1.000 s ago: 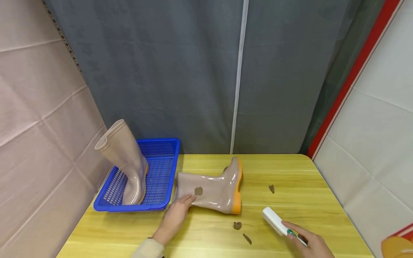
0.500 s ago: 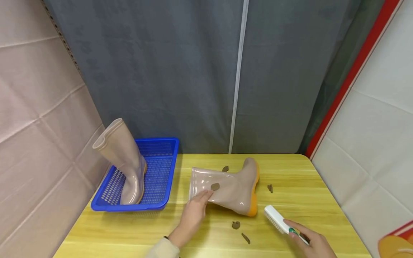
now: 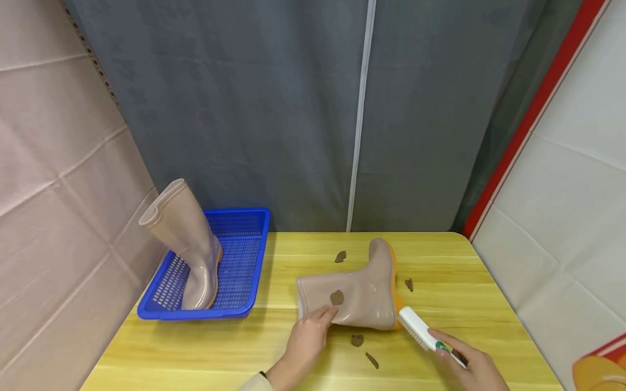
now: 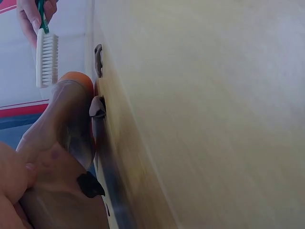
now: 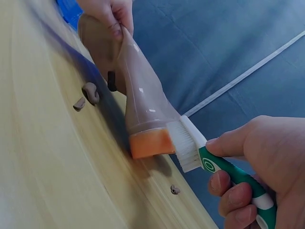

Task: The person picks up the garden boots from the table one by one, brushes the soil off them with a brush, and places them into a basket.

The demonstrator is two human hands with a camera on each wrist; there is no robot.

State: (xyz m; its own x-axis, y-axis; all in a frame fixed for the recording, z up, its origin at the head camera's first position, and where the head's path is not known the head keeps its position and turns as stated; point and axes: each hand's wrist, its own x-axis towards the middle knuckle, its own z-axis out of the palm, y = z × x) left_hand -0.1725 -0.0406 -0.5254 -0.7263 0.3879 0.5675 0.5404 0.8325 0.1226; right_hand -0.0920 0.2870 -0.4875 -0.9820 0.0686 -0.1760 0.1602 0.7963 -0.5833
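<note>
A beige rubber boot [image 3: 364,293] with an orange sole lies on its side on the table, its shaft toward the left. My left hand [image 3: 309,336] pinches the shaft, fingers on top beside a brown mud-like patch [image 3: 337,297]. In the right wrist view the left hand [image 5: 112,14] bunches the shaft material between thumb and fingers. My right hand [image 3: 471,366] grips a white-and-green scrub brush [image 3: 417,327] by its handle. The brush's bristles [image 5: 185,145] are right at the boot's orange heel [image 5: 151,143] in the right wrist view.
A blue plastic basket [image 3: 266,239] at the left holds a second beige boot [image 3: 188,233], standing tilted. Several brown pieces lie on the wooden table: one behind the boot [image 3: 340,256], one to its right [image 3: 409,284], and others in front [image 3: 357,340]. A grey curtain [image 3: 274,119] hangs behind.
My left hand has shifted the boot to the right and turned it a little, bringing its sole up to the brush. A brown piece behind the boot is now uncovered. The right hand has barely moved.
</note>
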